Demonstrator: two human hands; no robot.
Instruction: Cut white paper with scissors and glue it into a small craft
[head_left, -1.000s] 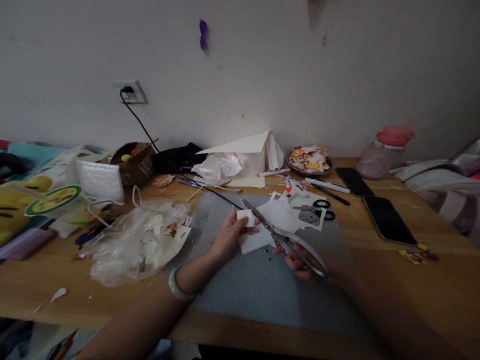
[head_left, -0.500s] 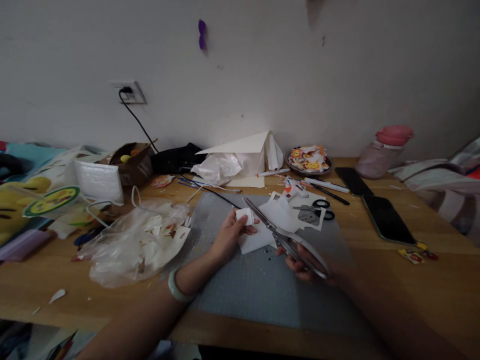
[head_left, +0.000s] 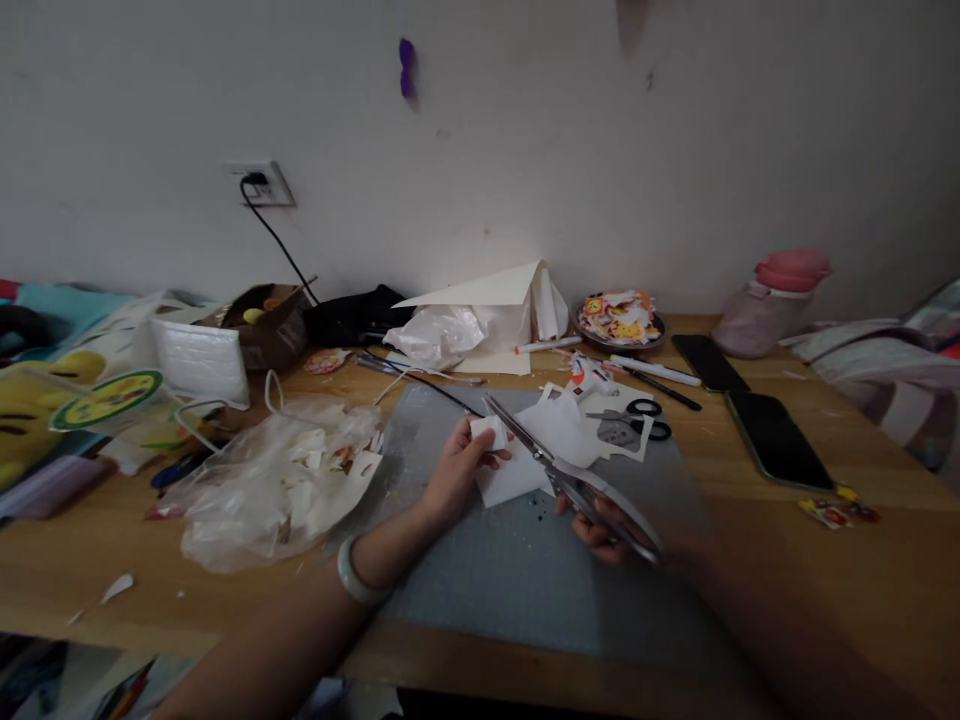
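Mat (head_left: 517, 590), right hand (head_left: 604, 540) (curled round scissors (head_left: 553, 466))

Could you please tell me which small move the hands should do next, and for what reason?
I would probably draw the left hand back slightly before any cut: it pinches the small white piece, and its fingers appear close to the blades of the grey-handled scissors in the right hand, though the gap is hard to judge.

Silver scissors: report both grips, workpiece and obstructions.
Left grip pinching small white paper piece. Right grip holding silver scissors, blades close by, contact unclear. Possible obstructions: white sheet below, black-handled scissors beyond.
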